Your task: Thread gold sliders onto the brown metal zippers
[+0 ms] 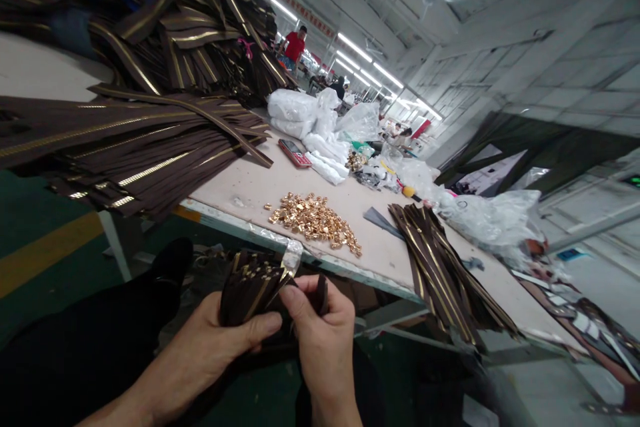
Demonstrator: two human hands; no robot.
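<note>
The left hand [220,340] and right hand [323,327] pinch a dark brown, brass-toothed zipper bundle [253,290] to keep it even, with a heap of gold metal sliders [314,221] at twelve o'clock.

Open gap lying between left hand [220,340], right hand [325,333] and worktable edge [360,278]. Beyond edge, brass hardware heap [315,223] and brown zipper bundle [440,267] blocking reach; plastic bags [485,220] crowding farther right.

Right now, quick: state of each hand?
Left hand: closed, holding a bunch of brown zippers.
Right hand: closed, fingers gripping the same bunch.
</note>
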